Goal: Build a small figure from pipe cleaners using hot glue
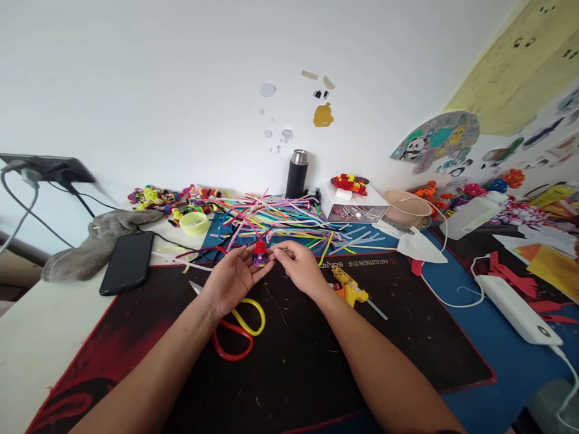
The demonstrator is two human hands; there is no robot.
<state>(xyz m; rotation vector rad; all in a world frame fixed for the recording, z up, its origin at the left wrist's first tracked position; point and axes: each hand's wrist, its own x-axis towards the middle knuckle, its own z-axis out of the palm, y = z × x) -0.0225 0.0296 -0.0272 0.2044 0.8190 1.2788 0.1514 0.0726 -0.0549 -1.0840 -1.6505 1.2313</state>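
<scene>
A small red and purple fuzzy pipe-cleaner figure (pixel 260 254) rests on the fingertips of my left hand (pixel 231 278), which is turned palm up and steadies it. Close by on the figure's right, my right hand (pixel 299 267) is closed in a pinch, thumb against index finger. Whatever sits in that pinch is too small to make out. Below my left wrist lie scissors (pixel 250 331) with one red and one yellow handle, their blades partly hidden by the wrist. A yellow glue gun (pixel 354 290) with a glue stick lies right of my right hand.
Loose pipe cleaners (pixel 271 217) are heaped behind my hands on the dark desk mat (pixel 289 374). A black thermos (pixel 297 175) stands at the wall. A phone (pixel 126 262) and yellow tape roll (pixel 194 223) lie left; a white box (pixel 355 205), bowl (pixel 407 208) and power strip (pixel 515 308) are right.
</scene>
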